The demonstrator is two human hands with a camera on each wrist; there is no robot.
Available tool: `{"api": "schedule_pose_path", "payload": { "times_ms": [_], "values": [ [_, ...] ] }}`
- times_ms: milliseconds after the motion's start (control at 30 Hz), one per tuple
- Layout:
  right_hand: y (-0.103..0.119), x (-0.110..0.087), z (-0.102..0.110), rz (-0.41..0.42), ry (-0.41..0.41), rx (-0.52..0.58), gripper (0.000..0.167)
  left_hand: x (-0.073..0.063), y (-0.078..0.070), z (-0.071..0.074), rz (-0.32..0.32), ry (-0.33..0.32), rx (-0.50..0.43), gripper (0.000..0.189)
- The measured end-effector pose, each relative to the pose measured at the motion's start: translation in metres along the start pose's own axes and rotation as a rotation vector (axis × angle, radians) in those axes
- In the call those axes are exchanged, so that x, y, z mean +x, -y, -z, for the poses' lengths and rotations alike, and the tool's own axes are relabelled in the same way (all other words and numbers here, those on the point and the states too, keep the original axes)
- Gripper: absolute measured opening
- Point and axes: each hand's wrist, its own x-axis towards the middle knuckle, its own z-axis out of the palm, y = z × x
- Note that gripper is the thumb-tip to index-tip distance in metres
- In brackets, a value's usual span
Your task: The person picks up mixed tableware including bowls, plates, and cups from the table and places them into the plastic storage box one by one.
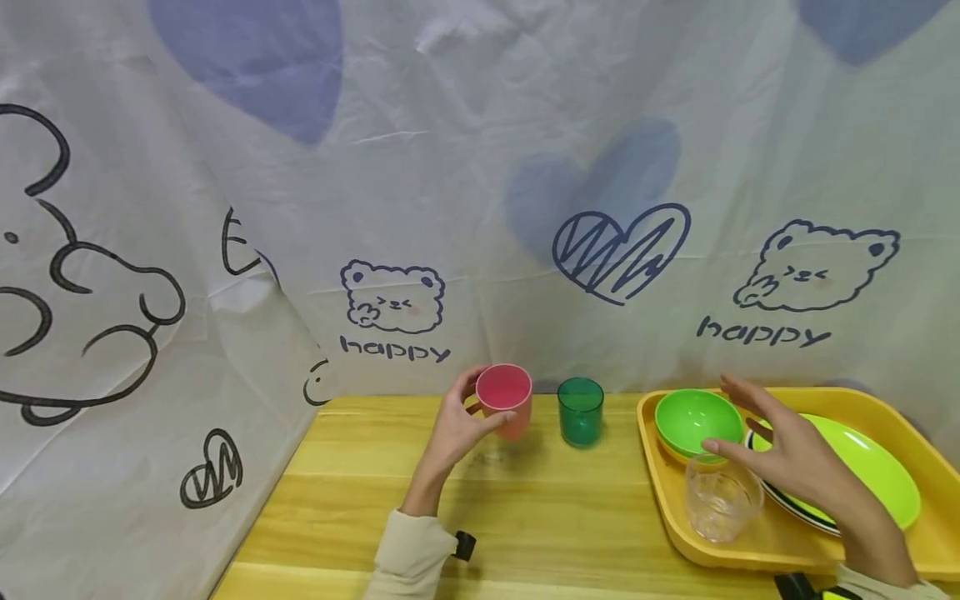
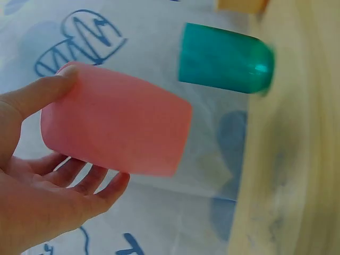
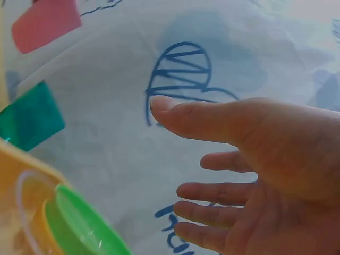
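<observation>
My left hand grips a pink cup by its sides, thumb on one side and fingers on the other. In the left wrist view the cup's base is held off the wooden table. Just right of it a green see-through cup stands upright on the table. Over the yellow tray hovers my right hand, fingers spread and holding nothing. Nearest to that hand are a stack of bowls, the top one a green bowl, and a clear cup in the tray.
Partly hidden by my right hand, a yellow-green plate lies in the tray on a dark-rimmed plate. The light wooden table runs back to a hanging white cloth printed with hearts and bears. Another stretch of cloth borders the left side.
</observation>
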Motion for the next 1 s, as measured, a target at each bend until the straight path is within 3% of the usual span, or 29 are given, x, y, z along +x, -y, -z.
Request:
{"api": "schedule_pose_path", "payload": {
  "times_ms": [333, 633, 1000],
  "values": [
    [0.015, 0.011, -0.006, 0.054, -0.083, 0.086, 0.098, -0.007, -0.018, 0.016, -0.071, 0.024, -0.007, 0.077],
    [0.018, 0.014, -0.021, 0.047, -0.094, 0.131, 0.094, -0.014, -0.018, 0.02, -0.063, 0.03, -0.037, 0.076],
    [0.021, 0.019, -0.038, 0.117, -0.116, 0.166, 0.089, -0.015, -0.02, 0.015, -0.024, 0.067, -0.049, 0.077]
  ]
}}
